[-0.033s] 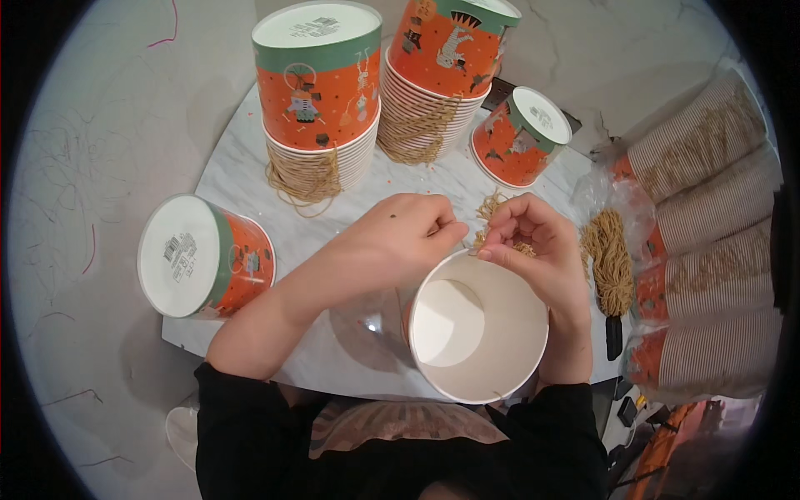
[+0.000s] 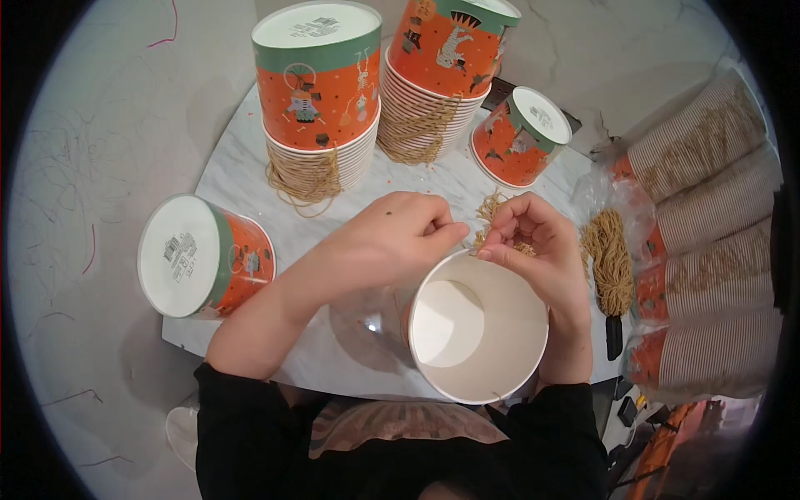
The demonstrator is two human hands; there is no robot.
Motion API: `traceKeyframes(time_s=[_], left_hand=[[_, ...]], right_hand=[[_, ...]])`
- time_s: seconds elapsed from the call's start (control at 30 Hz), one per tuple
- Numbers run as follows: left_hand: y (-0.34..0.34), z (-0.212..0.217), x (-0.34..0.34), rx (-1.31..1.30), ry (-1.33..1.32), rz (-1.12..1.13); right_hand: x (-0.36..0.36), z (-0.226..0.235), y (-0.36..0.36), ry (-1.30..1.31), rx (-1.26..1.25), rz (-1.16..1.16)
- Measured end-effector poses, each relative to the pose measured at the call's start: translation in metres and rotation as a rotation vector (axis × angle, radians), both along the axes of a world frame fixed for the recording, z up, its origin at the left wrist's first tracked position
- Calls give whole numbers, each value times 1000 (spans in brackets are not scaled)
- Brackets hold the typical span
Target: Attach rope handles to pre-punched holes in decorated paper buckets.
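Observation:
A large paper bucket, white inside, leans with its open mouth toward me between my forearms. At its far rim my left hand is closed, thumb pressed to the curled forefinger; what it pinches is hidden. Just right of it, my right hand is also closed, thumb and fingertips pinching what looks like the end of a tan cord at the rim. Its wrist lies along the bucket's right side. Loose tan cords lie on the table behind my right fingers, partly covered by them.
Two tall stacks of orange and green buckets with cord handles stand at the back. Single upturned buckets sit at left and back right. A tan cord bundle lies right, beside bagged bucket stacks. The marble-patterned table ends near my body.
My left hand has shifted very slightly, its back a little higher and to the left. The right hand and the bucket stay in place.

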State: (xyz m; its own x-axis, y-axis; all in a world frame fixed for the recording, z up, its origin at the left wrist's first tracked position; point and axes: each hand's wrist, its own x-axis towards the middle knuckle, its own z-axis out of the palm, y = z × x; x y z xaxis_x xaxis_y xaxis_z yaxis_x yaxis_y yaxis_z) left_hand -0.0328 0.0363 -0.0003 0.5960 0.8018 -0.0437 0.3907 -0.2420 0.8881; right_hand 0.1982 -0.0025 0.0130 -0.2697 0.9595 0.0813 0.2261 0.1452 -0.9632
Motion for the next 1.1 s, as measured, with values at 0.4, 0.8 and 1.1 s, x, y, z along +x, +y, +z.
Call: traceKeyframes(time_s=[0.4,0.8,1.1], left_hand=[[-6,31,-5,-802,-823,-201],[-7,19,2,-196,-795,-68],[-11,-2,-9,669,65,90]], right_hand=[[3,6,-5,-31,-18,-50],[2,0,-4,-157,4,-2],[-4,1,-6,-235,60,5]])
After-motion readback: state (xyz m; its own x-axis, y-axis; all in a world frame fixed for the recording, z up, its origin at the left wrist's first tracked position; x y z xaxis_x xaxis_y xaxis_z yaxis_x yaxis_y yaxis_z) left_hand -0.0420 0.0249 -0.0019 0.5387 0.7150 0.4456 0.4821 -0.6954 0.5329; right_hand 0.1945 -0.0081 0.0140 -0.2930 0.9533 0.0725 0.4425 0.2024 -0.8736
